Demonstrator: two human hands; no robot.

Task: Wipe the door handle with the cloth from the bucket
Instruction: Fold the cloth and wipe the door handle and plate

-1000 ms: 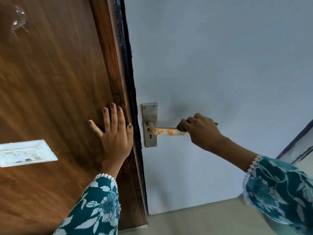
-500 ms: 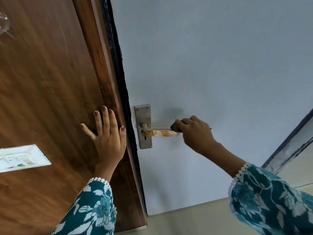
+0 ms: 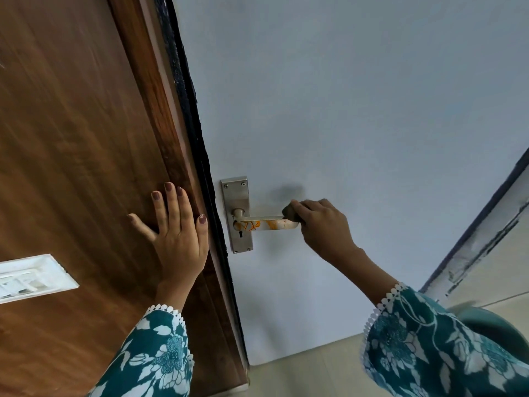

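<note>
Most of the cloth [image 3: 291, 214] was hidden inside the right hand [image 3: 323, 224]; the white switch plate [image 3: 34, 277] was cut off by the left edge.

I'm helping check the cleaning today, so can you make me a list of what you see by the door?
Surface: pale door, beside a brown wooden panel.
Job's things: door handle streaked orange; dark cloth at its outer end; bucket not in view.
Clutter: nothing seen.
Grips: right hand closed on the cloth; left hand flat and open on the wood.
Cables: nothing seen.
Surroundings: white plate on the wood; metal backplate with keyhole.
</note>
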